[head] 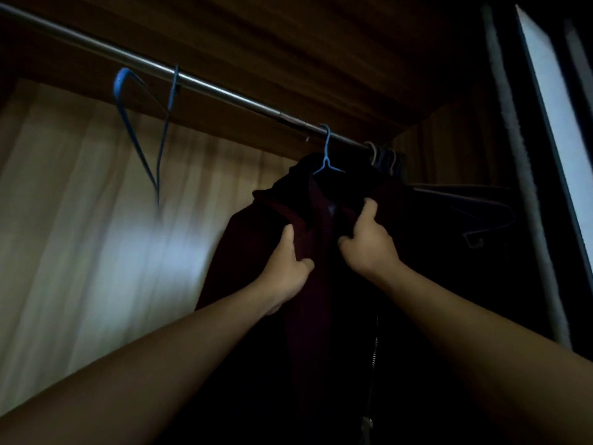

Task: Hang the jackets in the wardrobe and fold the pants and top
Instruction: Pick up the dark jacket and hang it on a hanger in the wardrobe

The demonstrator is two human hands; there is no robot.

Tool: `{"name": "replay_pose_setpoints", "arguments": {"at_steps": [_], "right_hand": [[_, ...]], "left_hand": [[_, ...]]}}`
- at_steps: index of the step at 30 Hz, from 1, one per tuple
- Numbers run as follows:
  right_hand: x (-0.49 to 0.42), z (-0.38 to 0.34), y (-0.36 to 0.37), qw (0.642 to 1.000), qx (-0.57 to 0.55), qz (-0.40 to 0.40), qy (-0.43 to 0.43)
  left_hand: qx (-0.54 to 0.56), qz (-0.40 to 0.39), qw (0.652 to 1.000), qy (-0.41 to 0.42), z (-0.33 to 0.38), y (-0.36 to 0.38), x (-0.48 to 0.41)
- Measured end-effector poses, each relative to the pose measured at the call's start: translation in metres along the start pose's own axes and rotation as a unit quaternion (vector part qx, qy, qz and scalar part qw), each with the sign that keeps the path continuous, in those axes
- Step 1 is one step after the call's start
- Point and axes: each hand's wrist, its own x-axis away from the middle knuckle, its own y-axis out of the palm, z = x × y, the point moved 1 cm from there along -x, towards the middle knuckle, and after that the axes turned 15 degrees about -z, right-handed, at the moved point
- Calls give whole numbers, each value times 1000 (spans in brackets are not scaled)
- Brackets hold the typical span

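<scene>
**Both hands on the hung maroon jacket**

At the far left of my feed an empty blue hanger (141,130) hangs askew from the metal rail (224,91). Its frame is tilted and blurred against the pale wooden back panel (80,220) of the wardrobe.

The rail slopes down toward the right. There a second blue hanger (326,155) is hooked over it and carries the dark maroon jacket (250,245). The jacket hangs just below the rail, directly in front of me, and both hands are at its chest, below the collar.

The left hand (285,268) grips the left front of the jacket, with the thumb up along the cloth and the fingers curled into the fabric. The right hand (369,242) sits slightly higher and just beside it. It pinches a fold near the collar, thumb on top and fingers tucked under.

Both forearms reach up and forward from the bottom corners of my view and converge on the garment. A zipper (373,348) runs down the jacket between them.

To the right of the jacket a cluster of hanger hooks (385,157) crowds the end of the rail. Dark hangers (475,216) jut out beneath them. That corner is too dim for me to tell what else hangs there.

Overhead is the wardrobe's wooden top (321,43). A pale door edge (552,107) closes off the right side.
</scene>
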Motion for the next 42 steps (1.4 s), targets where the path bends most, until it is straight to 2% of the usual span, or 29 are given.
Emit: {"name": "replay_pose_setpoints", "arguments": {"at_steps": [3, 6, 8, 10, 13, 15, 18, 21, 22, 25, 28, 30, 34, 38, 40, 42], "right_hand": [[18, 8, 20, 999, 36, 5, 18], [37, 18, 37, 994, -4, 101, 35], [50, 27, 44, 987, -32, 135, 77], [63, 36, 51, 983, -74, 128, 111], [86, 41, 61, 980, -119, 114, 113], [103, 37, 66, 983, -106, 118, 88], [132, 26, 72, 993, 9, 116, 22], [151, 27, 82, 987, 125, 102, -4], [156, 27, 86, 990, 123, 75, -5], [165, 22, 100, 1000, -22, -18, 3], [177, 17, 107, 996, -82, -35, 7], [191, 21, 113, 991, -111, -62, 29], [224, 39, 132, 985, -78, -124, 89], [234, 40, 147, 987, -2, -145, 75], [237, 40, 150, 988, -9, -137, 75], [246, 44, 155, 987, -62, -116, 91]], "left_hand": [[1, 36, 999, -5, -12, -5, 14], [-1, 105, 994, -21, -20, -8, 33], [32, 155, 987, -23, -24, -7, 50], [98, 161, 982, -26, -27, 1, 68], [155, 144, 976, -41, -34, 13, 89], [156, 124, 979, -47, -35, 18, 100], [125, 82, 988, -44, -32, 25, 114], [75, 35, 996, -41, -33, 32, 129], [56, 17, 998, -39, -33, 34, 133], [24, -39, 999, -27, -35, 39, 142], [8, -95, 995, -34, -43, 49, 155], [14, -129, 989, -70, -53, 55, 169], [-13, -156, 980, -126, -76, 63, 200], [-53, -160, 978, -121, -86, 67, 205], [-48, -166, 977, -126, -84, 67, 208], [-23, -174, 975, -136, -88, 70, 215]]}}
